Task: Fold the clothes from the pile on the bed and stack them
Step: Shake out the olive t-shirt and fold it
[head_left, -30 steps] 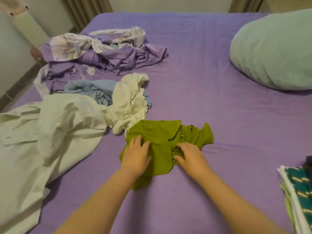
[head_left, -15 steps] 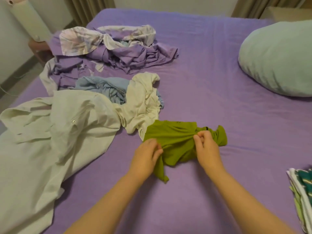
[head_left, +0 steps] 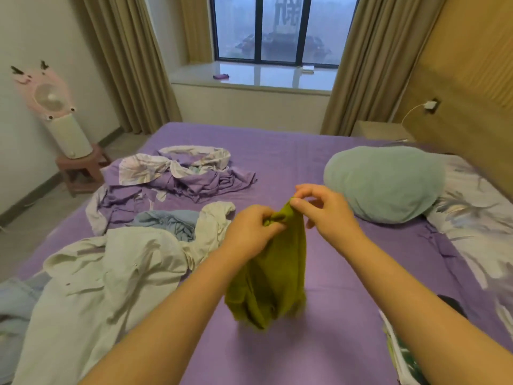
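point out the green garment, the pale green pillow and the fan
green garment (head_left: pixel 273 276), head view, middle of the hanging cloth
pale green pillow (head_left: pixel 385 183), head view, centre of its top face
fan (head_left: pixel 50 97), head view, round grille

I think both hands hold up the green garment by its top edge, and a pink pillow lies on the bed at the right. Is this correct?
Not quite. In the head view the pillow is pale green, not pink. The rest holds: the left hand and right hand hold up the green garment by its top edge, above the bed.
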`<state>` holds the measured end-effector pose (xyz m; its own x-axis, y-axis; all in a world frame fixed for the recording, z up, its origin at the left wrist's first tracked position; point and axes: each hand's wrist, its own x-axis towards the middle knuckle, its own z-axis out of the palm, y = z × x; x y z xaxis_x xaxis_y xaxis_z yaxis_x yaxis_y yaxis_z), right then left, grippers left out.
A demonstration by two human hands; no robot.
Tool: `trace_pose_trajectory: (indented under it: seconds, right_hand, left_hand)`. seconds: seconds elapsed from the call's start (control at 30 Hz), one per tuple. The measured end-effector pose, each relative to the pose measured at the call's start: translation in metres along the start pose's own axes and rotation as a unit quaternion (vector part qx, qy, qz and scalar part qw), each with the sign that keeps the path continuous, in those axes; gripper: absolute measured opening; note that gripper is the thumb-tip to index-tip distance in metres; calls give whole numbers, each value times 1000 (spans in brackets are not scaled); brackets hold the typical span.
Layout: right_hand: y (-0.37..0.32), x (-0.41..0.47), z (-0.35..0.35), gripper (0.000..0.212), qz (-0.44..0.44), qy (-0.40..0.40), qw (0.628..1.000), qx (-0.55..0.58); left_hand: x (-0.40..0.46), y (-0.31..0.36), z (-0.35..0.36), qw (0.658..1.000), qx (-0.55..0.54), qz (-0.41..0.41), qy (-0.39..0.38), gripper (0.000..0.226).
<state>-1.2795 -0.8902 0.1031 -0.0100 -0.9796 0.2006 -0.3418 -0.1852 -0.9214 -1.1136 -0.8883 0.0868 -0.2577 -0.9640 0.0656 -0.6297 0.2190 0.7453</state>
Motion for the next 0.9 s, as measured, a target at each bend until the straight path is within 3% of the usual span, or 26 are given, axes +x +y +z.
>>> trace_pose_trajectory:
  seconds: [0.1,0.17,0.23,0.33,0.5,0.6,0.77,0.83,0.9]
  right_hand:
    - [-28,-26,-32,22,-10,-35,999,19]
    - [-30,-50,-49,52,25,-91,995,33]
    - [-30,-74,-60,68,57,-154,986,25]
    - [-30,-101,-69,56,79,-193,978,3]
    - [-46,-133,-96,4,79,-138,986,44]
    - [-69,-138,-111,19,75,-114,988,72]
    - [-114,-131,-106,13,99,-62,985,130]
    - [-129,-129,-100,16,125,-39,974,184]
    - [-141,-127,-94,17,157,-11,954,254]
  left_hand:
    - [-11,54,-31,994,-102,19,19,10]
    - [-24,88,-50,986,-162,25,11,7]
    - [-38,121,-67,977,-213,27,1,12]
    - [-55,159,-95,968,-247,34,11,14]
    - [-84,202,-128,954,-288,19,84,9]
    - [-98,200,-124,960,-248,-25,130,9]
    - [-120,181,-78,955,-236,-81,162,7]
    - [-134,174,-51,960,-208,-56,181,27]
    - [-159,171,-26,962,-153,32,226,40]
